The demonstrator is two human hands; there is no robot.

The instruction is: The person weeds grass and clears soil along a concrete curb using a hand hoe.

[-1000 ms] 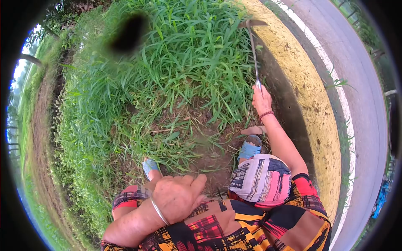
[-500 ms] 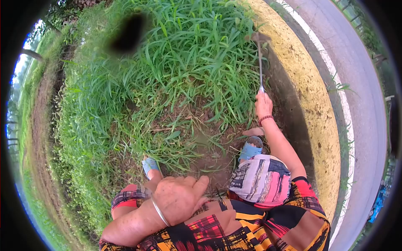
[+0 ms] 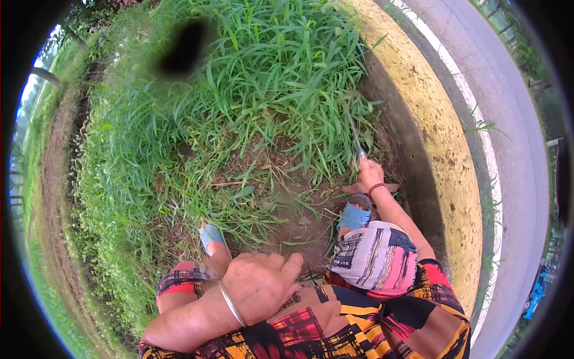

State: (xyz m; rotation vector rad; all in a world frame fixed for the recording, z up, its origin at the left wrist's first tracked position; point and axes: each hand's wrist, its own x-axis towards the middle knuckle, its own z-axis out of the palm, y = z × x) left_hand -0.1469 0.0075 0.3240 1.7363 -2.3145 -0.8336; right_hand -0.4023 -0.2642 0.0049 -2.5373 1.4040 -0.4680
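My right hand (image 3: 371,173), with a red bead bracelet at the wrist, is wrapped round the handle of a thin metal-shafted hoe (image 3: 355,131). Its shaft runs up and left into the green grass (image 3: 287,72) beside the kerb, and its head is hidden among the blades. My left hand (image 3: 260,281), wearing a silver bangle, rests near my left knee with its fingers curled; what they hold, if anything, is hidden. Between my feet lies bare brown soil (image 3: 302,230) with loose cut grass (image 3: 245,209) around it.
A yellow-painted kerb (image 3: 439,119) curves along the right, with a white line (image 3: 491,155) and grey road (image 3: 520,161) beyond. My feet are in blue sandals (image 3: 354,215). Tall weeds and a dirt strip (image 3: 54,221) lie left. Something blue (image 3: 534,293) is at far right.
My right hand has come down toward my right foot, pulling the hoe back. Its head has dropped from beside the kerb's top into the grass. My left hand has barely moved.
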